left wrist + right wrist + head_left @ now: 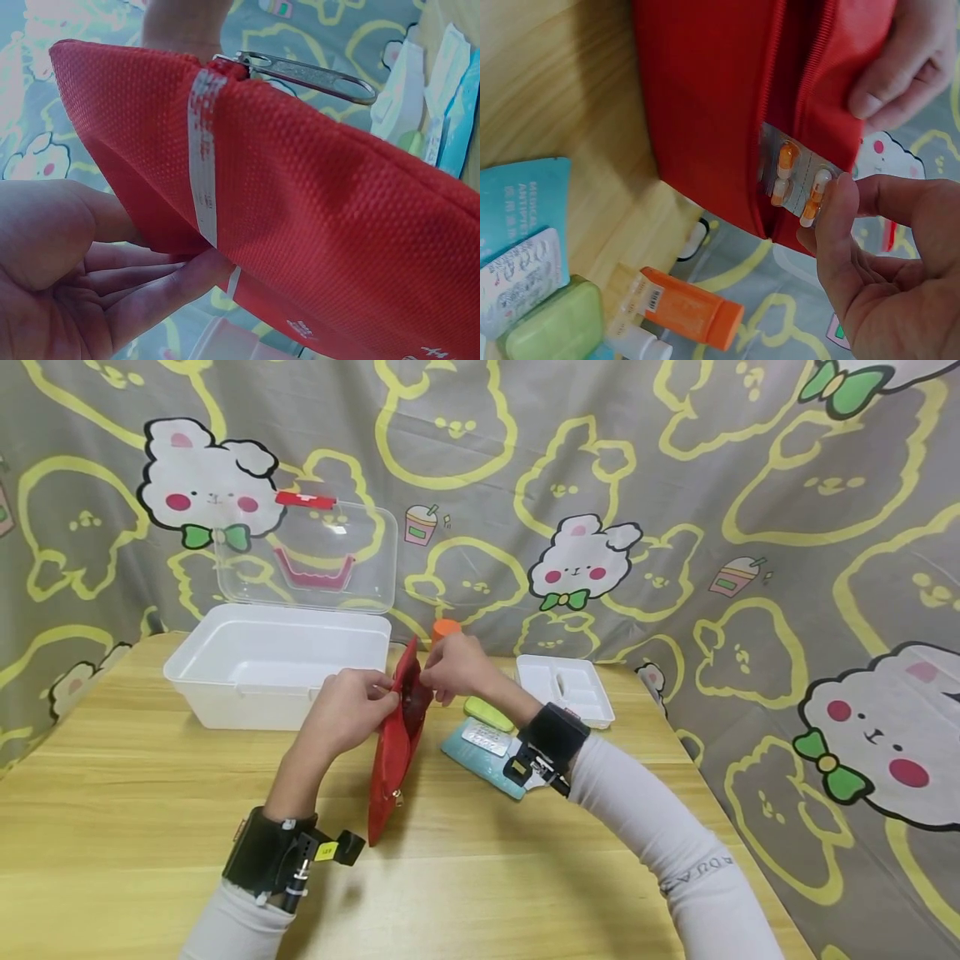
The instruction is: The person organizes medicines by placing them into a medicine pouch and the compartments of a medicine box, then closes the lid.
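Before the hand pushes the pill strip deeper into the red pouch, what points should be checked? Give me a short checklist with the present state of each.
1. Pouch mouth is open: ok.
2. Left hand holds the pouch edge: ok.
3. Right hand pinches the pill strip: ok.
4. Strip is partly inside the opening: ok.
5. Zipper pull is away from the strip: cannot tell.
6. Room inside for the whole strip: cannot tell.

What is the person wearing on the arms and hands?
Both arms have long, light grey-white sleeves; the right sleeve bears small dark lettering near the elbow. Each wrist carries a black band with a small camera mount: left band, right band. The hands are bare.
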